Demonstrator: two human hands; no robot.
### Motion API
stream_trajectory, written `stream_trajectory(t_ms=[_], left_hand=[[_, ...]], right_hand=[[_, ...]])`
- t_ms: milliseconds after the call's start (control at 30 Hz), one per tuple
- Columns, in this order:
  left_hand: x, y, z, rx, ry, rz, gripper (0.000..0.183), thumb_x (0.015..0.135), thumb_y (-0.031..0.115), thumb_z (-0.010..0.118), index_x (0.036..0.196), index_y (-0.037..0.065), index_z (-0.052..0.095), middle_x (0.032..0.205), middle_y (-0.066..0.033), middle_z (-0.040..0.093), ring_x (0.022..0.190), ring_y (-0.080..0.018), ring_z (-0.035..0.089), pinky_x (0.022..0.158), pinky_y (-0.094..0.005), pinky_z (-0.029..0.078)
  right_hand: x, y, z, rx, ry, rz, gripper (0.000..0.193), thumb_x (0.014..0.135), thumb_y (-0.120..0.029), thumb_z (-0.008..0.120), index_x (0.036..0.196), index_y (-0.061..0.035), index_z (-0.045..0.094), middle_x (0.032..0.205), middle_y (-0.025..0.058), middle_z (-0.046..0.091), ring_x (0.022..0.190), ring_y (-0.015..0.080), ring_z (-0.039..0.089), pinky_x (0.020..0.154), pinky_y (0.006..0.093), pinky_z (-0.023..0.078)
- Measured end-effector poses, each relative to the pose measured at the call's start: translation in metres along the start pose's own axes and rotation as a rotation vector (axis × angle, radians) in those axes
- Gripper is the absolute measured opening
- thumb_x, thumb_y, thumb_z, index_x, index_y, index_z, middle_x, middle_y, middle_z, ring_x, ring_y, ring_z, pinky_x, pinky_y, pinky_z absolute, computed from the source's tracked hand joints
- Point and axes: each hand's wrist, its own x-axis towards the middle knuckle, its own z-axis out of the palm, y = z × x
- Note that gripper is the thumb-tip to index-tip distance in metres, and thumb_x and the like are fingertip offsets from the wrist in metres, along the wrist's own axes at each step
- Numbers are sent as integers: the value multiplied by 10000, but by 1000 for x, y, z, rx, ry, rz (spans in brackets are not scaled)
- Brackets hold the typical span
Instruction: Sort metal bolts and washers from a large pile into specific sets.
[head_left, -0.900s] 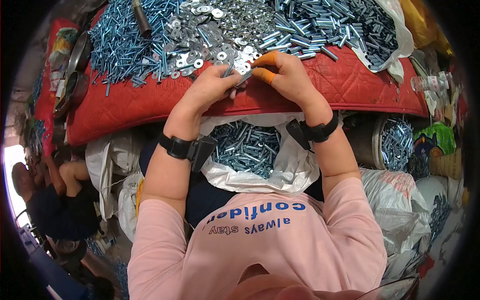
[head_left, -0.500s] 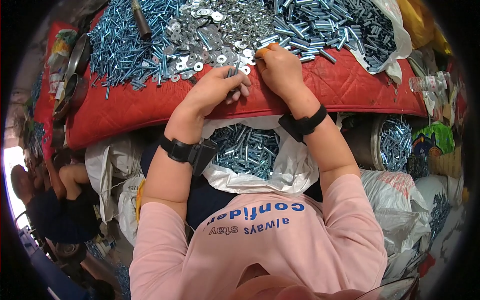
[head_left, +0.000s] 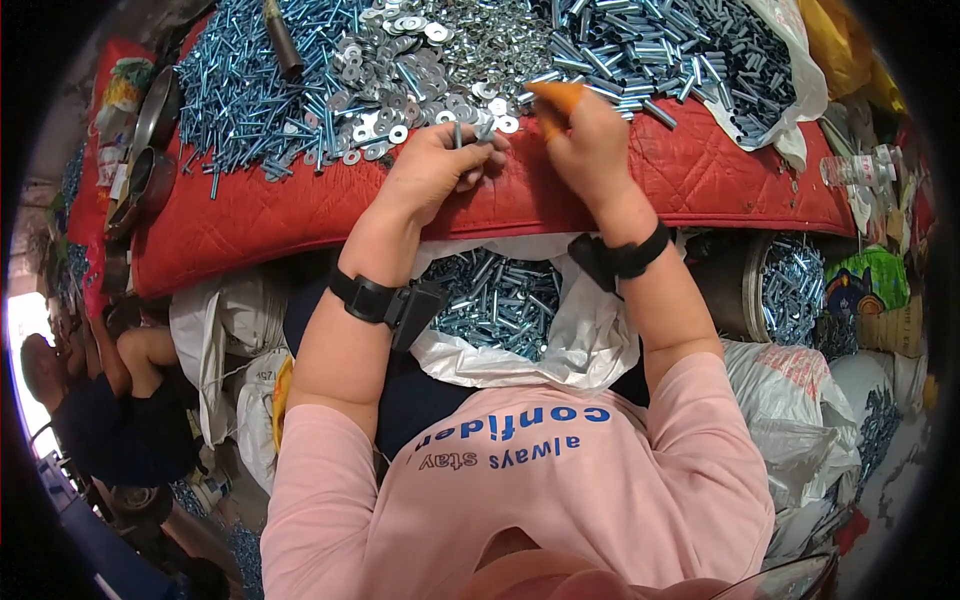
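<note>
My left hand is closed around a few bluish metal bolts, whose ends stick up between thumb and fingers. It hovers over the red quilted cover, just in front of the flat washers. To its right is my right hand, with orange covers on the thumb and index finger. Those two fingers are apart, and I see nothing between them. They are near the front edge of the metal sleeves. Its other fingers are partly hidden.
Long bolts are heaped left, small metal pieces in the middle, darker tubes right. A white sack of metal parts lies open at my lap. Another person sits at left. A clear bottle lies right.
My right hand has drawn back to the right, away from the washers, and its orange-covered fingers have spread. My left hand has shifted slightly, turning the bolts in its grip.
</note>
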Motion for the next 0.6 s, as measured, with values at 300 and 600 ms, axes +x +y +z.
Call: stream_trajectory(t_ms=[300,600], left_hand=[[1,5,1,354,90,126,169,915,140,536,977,34,652,716,19,590,586,-34,442,529,-185,362],[4,8,9,194,160,62,146,861,140,625,853,-5,636,642,-22,588,505,-67,484,470,-196,385]], right_hand=[[20,16,11,-245,-113,-61,75,714,-118,644,785,-102,662,775,105,585,768,293,600,649,406,497],[5,-2,6,1078,-23,628,237,839,-122,660,1019,-9,555,773,39,628,557,80,576,300,191,357]])
